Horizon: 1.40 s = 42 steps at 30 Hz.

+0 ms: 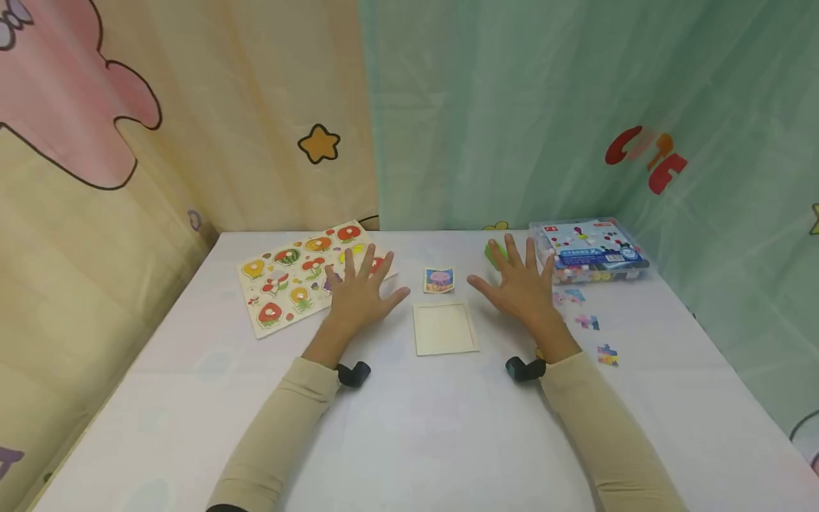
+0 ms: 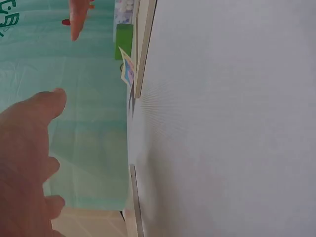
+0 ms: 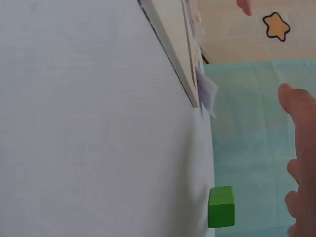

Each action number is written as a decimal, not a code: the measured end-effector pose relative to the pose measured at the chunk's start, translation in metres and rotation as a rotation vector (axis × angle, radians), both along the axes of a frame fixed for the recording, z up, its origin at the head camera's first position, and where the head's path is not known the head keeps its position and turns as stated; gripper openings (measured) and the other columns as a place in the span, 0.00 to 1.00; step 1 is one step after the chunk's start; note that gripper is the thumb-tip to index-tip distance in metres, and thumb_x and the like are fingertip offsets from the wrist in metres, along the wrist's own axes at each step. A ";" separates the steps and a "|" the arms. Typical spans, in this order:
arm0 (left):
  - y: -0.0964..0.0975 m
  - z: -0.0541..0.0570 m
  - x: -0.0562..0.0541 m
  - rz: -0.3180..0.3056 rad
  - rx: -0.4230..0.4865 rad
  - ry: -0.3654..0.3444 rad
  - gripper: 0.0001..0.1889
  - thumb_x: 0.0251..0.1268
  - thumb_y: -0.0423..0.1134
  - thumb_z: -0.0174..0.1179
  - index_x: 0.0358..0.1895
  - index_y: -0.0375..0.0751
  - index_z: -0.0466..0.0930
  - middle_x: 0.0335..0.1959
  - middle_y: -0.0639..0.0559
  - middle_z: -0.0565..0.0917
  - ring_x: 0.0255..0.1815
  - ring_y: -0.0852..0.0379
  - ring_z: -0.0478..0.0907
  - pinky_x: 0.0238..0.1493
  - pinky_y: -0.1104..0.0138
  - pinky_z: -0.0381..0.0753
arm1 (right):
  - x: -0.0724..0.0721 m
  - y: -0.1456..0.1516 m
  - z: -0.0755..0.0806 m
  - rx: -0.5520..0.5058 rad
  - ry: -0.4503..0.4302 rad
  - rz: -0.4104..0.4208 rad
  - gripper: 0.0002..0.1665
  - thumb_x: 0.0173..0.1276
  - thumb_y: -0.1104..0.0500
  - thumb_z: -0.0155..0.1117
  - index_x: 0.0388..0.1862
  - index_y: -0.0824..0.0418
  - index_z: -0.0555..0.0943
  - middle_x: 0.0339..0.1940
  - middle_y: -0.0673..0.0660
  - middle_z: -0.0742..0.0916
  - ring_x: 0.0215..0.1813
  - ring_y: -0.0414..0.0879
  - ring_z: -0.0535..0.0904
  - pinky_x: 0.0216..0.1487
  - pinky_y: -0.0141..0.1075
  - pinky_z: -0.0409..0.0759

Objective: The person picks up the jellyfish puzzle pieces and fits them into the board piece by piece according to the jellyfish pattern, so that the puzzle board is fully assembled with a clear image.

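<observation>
My left hand [image 1: 358, 295] is spread with straight fingers, overlapping the lower right part of a fruit peg puzzle board [image 1: 281, 291] in the head view; it holds nothing. On the other side, my right hand [image 1: 521, 288] has its fingers fanned out and is also without anything in its grasp. Between the two lies a square, shallow wooden frame [image 1: 446, 329]. Just behind that frame is a small picture card [image 1: 439, 280] with a purple-pink figure, its edge curled up. A green block [image 3: 221, 207] stands behind my right fingers, partly hidden by them in the head view.
A clear plastic case [image 1: 591, 249] with a printed blue label and colourful pieces stands at the back right. Several jigsaw pieces [image 1: 608, 355] lie on the white table [image 1: 441, 434] right of my right hand, some hidden by it. Patterned curtains [image 1: 448, 114] hang behind and beside the table.
</observation>
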<state>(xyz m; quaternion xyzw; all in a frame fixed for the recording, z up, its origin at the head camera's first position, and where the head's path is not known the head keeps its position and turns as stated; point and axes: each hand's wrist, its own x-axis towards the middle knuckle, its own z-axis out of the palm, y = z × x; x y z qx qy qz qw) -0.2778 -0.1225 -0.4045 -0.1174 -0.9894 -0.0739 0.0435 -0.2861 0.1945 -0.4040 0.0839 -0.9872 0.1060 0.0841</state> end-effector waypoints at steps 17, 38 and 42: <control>0.001 -0.010 0.019 -0.442 0.325 -0.261 0.38 0.57 0.53 0.75 0.70 0.48 0.73 0.69 0.51 0.74 0.70 0.51 0.67 0.69 0.54 0.65 | 0.024 0.097 0.009 -0.383 -0.343 0.285 0.29 0.75 0.58 0.63 0.71 0.66 0.71 0.70 0.71 0.72 0.70 0.70 0.68 0.66 0.63 0.65; 0.005 -0.019 0.025 -0.451 0.204 -0.206 0.43 0.50 0.62 0.75 0.68 0.45 0.75 0.73 0.49 0.70 0.72 0.48 0.64 0.69 0.53 0.64 | 0.010 0.089 -0.002 -0.214 -0.250 0.197 0.18 0.75 0.57 0.63 0.61 0.59 0.82 0.63 0.66 0.77 0.64 0.69 0.70 0.50 0.67 0.55; 0.005 -0.019 0.024 -0.448 0.239 -0.211 0.34 0.49 0.60 0.77 0.57 0.46 0.80 0.72 0.49 0.71 0.73 0.47 0.64 0.69 0.53 0.64 | 0.009 0.089 -0.002 -0.227 -0.249 0.177 0.17 0.75 0.56 0.63 0.59 0.59 0.82 0.62 0.65 0.77 0.64 0.69 0.70 0.50 0.67 0.52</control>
